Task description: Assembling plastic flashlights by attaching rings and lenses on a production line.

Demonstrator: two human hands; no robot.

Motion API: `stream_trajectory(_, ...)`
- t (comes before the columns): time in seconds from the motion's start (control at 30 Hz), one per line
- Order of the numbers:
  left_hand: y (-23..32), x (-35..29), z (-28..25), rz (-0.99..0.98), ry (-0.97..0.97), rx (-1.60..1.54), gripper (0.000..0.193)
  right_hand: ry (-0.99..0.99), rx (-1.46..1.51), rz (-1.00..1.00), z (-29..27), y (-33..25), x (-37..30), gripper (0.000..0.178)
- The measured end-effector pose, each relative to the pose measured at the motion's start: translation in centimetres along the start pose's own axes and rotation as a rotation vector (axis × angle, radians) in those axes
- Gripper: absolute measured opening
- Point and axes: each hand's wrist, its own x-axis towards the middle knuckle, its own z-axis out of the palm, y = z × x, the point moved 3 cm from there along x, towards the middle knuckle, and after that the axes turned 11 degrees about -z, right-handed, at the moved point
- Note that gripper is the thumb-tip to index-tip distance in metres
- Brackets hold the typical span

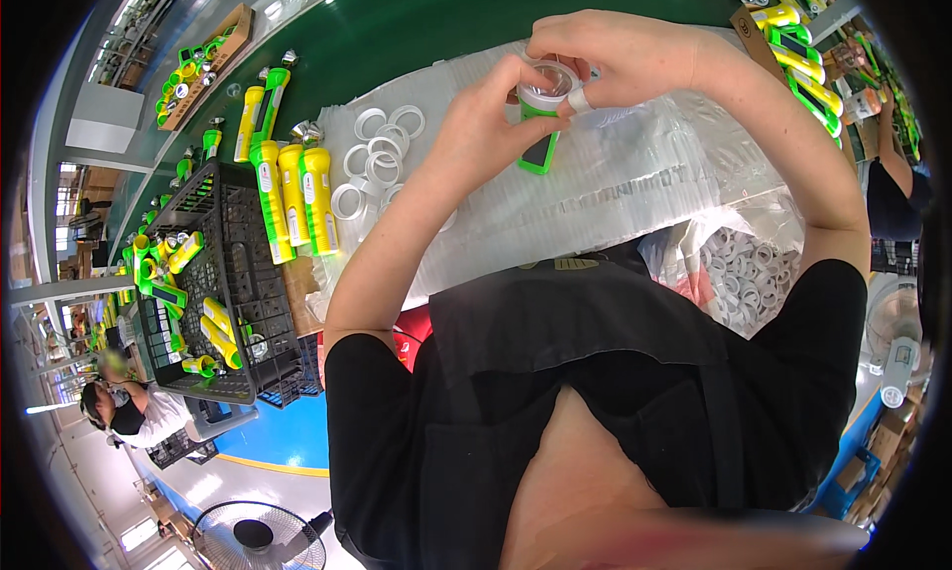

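A green flashlight [536,154] with a dark panel stands tilted over the padded sheet, its wide head toward the far side. Around that head sits a white ring [545,101] with a clear lens [555,77] in it. My left hand [483,119] is closed on the flashlight, thumb just below the ring and index finger at the rim. From the other side my right hand [620,59] grips the ring, its fingers curled over the far edge. A white band wraps a finger of that hand. Several loose white rings [385,146] lie left of my left hand.
Several yellow-and-green flashlights [295,198] lie left of the sheet, beside a black crate [238,263] holding more. A clear bag of white rings [744,273] lies near my right elbow. More flashlights [798,59] fill a carton at the far right. Other people work on both sides.
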Motion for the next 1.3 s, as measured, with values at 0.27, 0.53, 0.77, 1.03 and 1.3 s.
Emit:
stream_trajectory(0.27,0.0,0.1,0.5,0.117,0.043,0.085,0.040,0.038,-0.082,-0.054,0.7,0.1,-0.2,0.034)
stream_trajectory(0.53,-0.5,0.7,0.8,0.097,0.154,0.162,0.041,0.046,-0.261,0.548,0.5,-0.6,0.3,0.054)
stream_trajectory(0.77,-0.1,0.5,1.1,0.131,0.137,0.109,0.040,0.053,-0.090,0.299,1.0,-1.5,0.3,0.053)
stream_trajectory(1.03,-0.6,0.9,1.2,0.218,0.168,0.055,0.040,0.321,-0.080,0.055,1.7,0.6,-0.6,0.041)
stream_trajectory(1.3,-1.8,0.1,1.2,0.257,0.177,-0.106,0.068,0.304,-0.106,0.082,1.7,-1.2,-1.9,0.038)
